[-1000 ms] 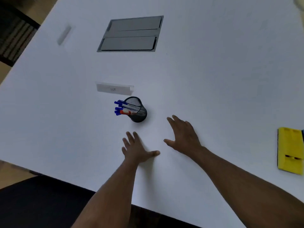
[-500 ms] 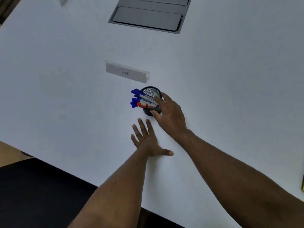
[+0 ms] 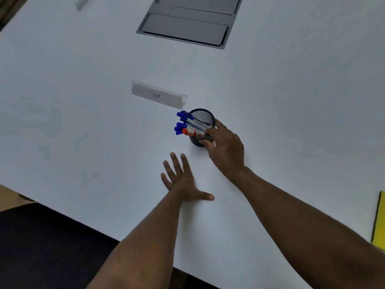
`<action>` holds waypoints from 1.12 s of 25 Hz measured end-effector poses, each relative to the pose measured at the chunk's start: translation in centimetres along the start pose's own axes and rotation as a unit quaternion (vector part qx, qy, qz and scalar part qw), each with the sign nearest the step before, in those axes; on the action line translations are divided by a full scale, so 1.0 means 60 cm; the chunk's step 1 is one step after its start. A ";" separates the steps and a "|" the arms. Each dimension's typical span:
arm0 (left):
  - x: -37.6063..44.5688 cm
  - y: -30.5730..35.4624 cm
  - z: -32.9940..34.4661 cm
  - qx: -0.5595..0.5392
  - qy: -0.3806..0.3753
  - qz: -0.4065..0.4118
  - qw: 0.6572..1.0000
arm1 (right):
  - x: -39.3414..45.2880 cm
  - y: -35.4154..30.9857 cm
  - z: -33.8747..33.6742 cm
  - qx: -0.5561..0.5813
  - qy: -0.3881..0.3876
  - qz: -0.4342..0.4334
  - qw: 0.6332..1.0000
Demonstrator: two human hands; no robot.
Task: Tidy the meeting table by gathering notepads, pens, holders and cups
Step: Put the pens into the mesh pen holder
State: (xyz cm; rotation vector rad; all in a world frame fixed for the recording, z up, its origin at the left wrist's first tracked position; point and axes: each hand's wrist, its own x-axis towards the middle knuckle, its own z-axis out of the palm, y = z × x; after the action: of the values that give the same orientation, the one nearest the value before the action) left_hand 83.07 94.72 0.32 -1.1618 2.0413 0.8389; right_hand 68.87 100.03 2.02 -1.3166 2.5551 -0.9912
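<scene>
A black mesh pen holder point(image 3: 203, 117) stands upright on the white table point(image 3: 83, 122), near the middle of the view. Several blue-capped pens point(image 3: 183, 122) and one orange-capped marker point(image 3: 189, 132) lean out of it to the left. My right hand point(image 3: 226, 149) wraps the holder's right and near side, fingers curled on its wall. My left hand point(image 3: 183, 182) lies flat on the table just in front of the holder, fingers spread, holding nothing.
A clear name-card stand point(image 3: 158, 95) marked "GER" sits just behind and left of the holder. A grey cable hatch point(image 3: 185, 28) is set into the table further back. A yellow notepad point(image 3: 379, 222) shows at the right edge. The table's near edge runs diagonally below my arms.
My right hand has moved left and forward from the bare table to the pen holder and closed around it. My left hand has stayed flat on the table.
</scene>
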 end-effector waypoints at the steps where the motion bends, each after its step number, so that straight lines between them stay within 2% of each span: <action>1: -0.003 0.002 0.000 -0.003 -0.002 0.003 1.000 | -0.004 0.012 -0.017 0.004 0.011 0.008 1.000; 6: -0.013 -0.004 -0.003 -0.017 -0.008 0.008 1.000 | -0.034 0.094 -0.112 0.010 0.070 0.064 0.995; 9: -0.014 -0.003 0.003 -0.015 0.003 0.009 1.000 | -0.057 0.173 -0.196 0.005 0.118 0.130 0.984; 13: -0.013 0.002 0.011 0.005 0.022 -0.001 1.000 | -0.094 0.288 -0.304 -0.022 0.198 0.241 0.950; 17: -0.014 0.023 0.023 0.035 0.036 0.009 0.999 | -0.136 0.375 -0.389 -0.044 0.233 0.330 0.914; 22: -0.012 0.111 0.056 0.071 0.053 0.061 0.994 | -0.173 0.440 -0.455 -0.062 0.247 0.372 0.893; 28: -0.019 0.231 0.110 0.156 -0.004 0.187 0.970 | -0.207 0.467 -0.477 -0.077 0.251 0.392 0.882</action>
State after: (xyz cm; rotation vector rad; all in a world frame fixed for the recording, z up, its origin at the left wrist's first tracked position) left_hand 72.62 106.05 0.25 -0.6111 2.3215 0.6541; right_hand 46.66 135.45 5.44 0.0827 3.1209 -1.0250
